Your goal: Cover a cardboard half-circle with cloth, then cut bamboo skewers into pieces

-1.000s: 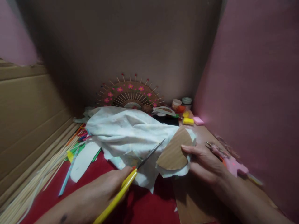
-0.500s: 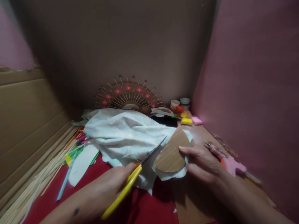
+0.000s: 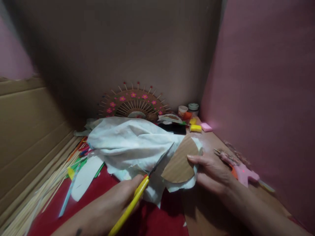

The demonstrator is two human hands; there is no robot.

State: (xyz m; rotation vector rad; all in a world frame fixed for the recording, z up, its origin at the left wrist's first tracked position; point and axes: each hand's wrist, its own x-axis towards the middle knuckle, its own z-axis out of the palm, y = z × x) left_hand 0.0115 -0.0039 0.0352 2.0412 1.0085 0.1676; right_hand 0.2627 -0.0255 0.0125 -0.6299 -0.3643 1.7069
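Observation:
My left hand [image 3: 124,191] is closed on yellow-handled scissors [image 3: 130,209]. Their blades look nearly together and lie over a pale blue-white cloth [image 3: 130,137], just left of a brown cardboard piece [image 3: 180,164] with a rounded edge. My right hand [image 3: 214,170] grips that cardboard piece together with the cloth beneath it, thumb on top and the other fingers mostly hidden below. A margin of cloth shows along the cardboard's lower and right edges.
A flower-decorated fan of sticks [image 3: 133,98] stands at the back wall. Thin sticks [image 3: 49,186] and a white cutout [image 3: 86,177] lie at left. On the right are a pink glue gun [image 3: 243,173], a yellow object [image 3: 196,128], a cup [image 3: 182,110] and a jar [image 3: 193,108].
The scissors' handles have come closer together and their blades have closed on the cloth. The right hand keeps its hold on the cardboard and cloth. The view has shifted slightly.

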